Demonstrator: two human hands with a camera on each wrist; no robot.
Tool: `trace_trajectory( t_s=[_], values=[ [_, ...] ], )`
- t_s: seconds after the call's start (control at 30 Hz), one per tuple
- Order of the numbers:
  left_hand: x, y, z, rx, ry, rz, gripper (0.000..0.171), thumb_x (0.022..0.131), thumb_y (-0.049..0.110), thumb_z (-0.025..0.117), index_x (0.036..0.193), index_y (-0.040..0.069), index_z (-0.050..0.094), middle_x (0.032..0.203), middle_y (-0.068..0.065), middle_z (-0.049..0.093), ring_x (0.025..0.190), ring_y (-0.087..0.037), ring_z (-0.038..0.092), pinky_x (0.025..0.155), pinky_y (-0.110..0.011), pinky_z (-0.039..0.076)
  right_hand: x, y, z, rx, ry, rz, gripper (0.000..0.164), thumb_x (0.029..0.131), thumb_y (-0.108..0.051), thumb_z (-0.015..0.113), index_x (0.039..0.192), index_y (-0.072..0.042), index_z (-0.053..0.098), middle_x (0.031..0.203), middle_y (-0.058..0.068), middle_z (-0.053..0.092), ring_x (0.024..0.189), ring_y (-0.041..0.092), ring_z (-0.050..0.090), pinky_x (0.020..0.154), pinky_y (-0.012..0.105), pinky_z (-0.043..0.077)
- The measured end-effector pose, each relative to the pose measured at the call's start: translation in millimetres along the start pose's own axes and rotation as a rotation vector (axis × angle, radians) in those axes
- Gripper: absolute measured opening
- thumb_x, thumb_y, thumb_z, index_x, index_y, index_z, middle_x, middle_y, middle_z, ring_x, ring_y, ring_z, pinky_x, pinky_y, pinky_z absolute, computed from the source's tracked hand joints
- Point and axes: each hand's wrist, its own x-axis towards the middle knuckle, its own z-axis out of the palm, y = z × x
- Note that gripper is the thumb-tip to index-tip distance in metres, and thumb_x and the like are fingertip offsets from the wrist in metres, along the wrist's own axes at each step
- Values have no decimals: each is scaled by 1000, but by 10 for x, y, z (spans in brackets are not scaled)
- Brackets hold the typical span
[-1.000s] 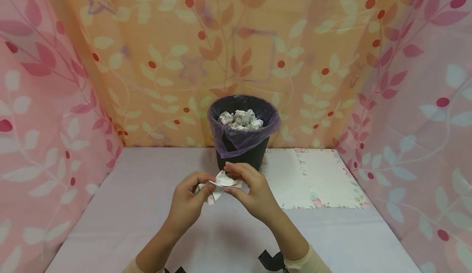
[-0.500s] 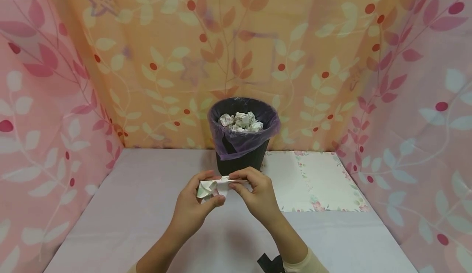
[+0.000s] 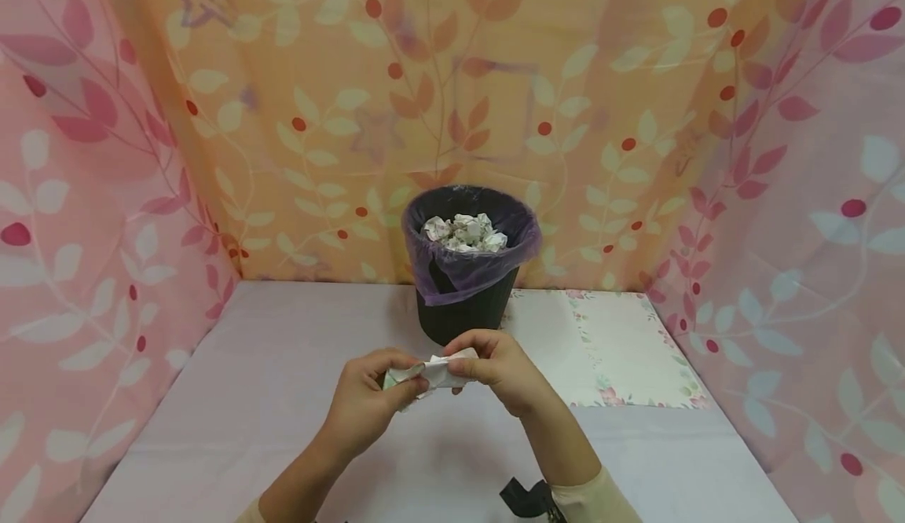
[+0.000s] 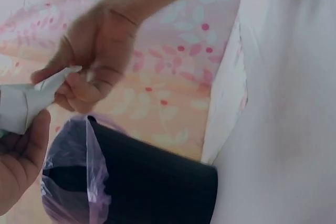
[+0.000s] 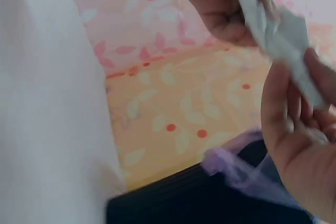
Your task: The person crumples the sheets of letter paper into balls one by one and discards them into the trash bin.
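Note:
A folded, creased piece of white printed paper point(image 3: 440, 372) is held between both hands above the table, in front of the bin. My left hand point(image 3: 371, 393) pinches its left end between thumb and fingers. At the right end, my right hand point(image 3: 498, 370) grips it with the thumb on top and fingers behind. In the left wrist view the paper point(image 4: 26, 103) stretches from one hand to the other. The right wrist view shows the paper point(image 5: 286, 38) bent and crumpled along its length.
Behind the hands stands a black trash bin point(image 3: 463, 315) with a purple liner point(image 3: 467, 276), holding several crumpled paper balls point(image 3: 467, 231). Flat floral-edged paper sheets point(image 3: 629, 350) lie to its right. Patterned cloth walls point(image 3: 318, 154) enclose the pale table point(image 3: 283, 334) on three sides.
The paper has been turned and pressed into a narrower strip. The left thumb, lifted half a second ago, is back on the paper; the right thumb now lies over its top.

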Motion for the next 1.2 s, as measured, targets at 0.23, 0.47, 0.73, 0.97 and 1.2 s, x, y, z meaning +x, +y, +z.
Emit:
trace_trajectory(
  t_s=[0.23, 0.47, 0.73, 0.97, 1.2],
  values=[
    [63, -22, -58, -69, -7, -100, 21, 81, 12, 87, 100, 11, 78, 97, -9, 75, 78, -23, 71, 67, -31, 60, 35, 81, 42, 95, 112, -18, 31, 88, -18, 82, 110, -10, 62, 97, 2, 67, 78, 14, 64, 65, 25, 59],
    [88, -60, 25, -57, 134, -195, 30, 85, 9, 84, 114, 12, 75, 107, -9, 75, 88, -23, 73, 73, -29, 61, -2, 70, 370, -783, 683, -412, 37, 78, -26, 89, 105, -10, 71, 104, 3, 59, 95, 18, 59, 82, 24, 54],
    [61, -55, 64, -96, 174, -142, 38, 86, 2, 80, 122, 14, 73, 121, -9, 72, 106, -24, 72, 82, -29, 61, 17, 100, 446, -842, 499, -464, 51, 87, -19, 82, 133, -4, 67, 127, 5, 69, 116, 21, 66, 96, 35, 57],
    [42, -62, 75, -123, 114, -83, 30, 88, 0, 78, 115, 13, 76, 116, -7, 74, 99, -22, 72, 79, -30, 61, -3, 19, 408, -417, 361, -313, 38, 86, -3, 80, 124, -4, 72, 118, 8, 70, 105, 18, 68, 90, 33, 59],
    [61, -80, 73, -132, 232, 44, 39, 83, -15, 74, 116, 6, 68, 113, -10, 69, 98, -19, 71, 78, -26, 61, -41, -77, 451, -511, 396, -495, 26, 83, 1, 82, 106, -11, 77, 99, 3, 72, 92, 17, 69, 80, 26, 60]
  ],
)
